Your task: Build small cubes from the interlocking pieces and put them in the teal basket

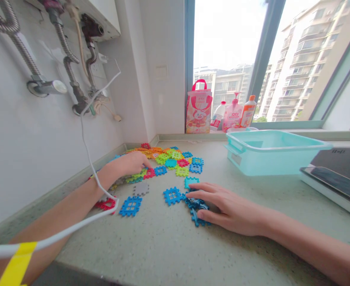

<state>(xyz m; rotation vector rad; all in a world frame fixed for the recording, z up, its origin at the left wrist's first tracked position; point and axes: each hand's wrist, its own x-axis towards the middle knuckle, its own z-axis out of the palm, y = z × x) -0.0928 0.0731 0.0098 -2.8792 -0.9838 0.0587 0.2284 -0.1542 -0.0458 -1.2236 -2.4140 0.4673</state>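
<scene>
Notched plastic building tiles in several colours lie in a loose pile on the counter. My left hand (135, 163) reaches over the pile's left part, its index finger stretched down to a red tile (149, 173); the other fingers are partly hidden. With fingers apart, my right hand (222, 204) rests on a small heap of dark blue tiles (196, 203), partly covering them. A turquoise tile (191, 182) lies just beyond its fingertips and a blue window tile (172, 196) to their left. Between the hands are a grey tile (141, 188) and another blue window tile (130, 206).
A turquoise plastic basin (277, 155) stands at the right, beside a black-topped appliance (335, 186). A white cable (84, 139) crosses in front of my left forearm. A pink bag (199, 113) and several bottles line the windowsill. Metal hoses (70, 71) hang on the left wall.
</scene>
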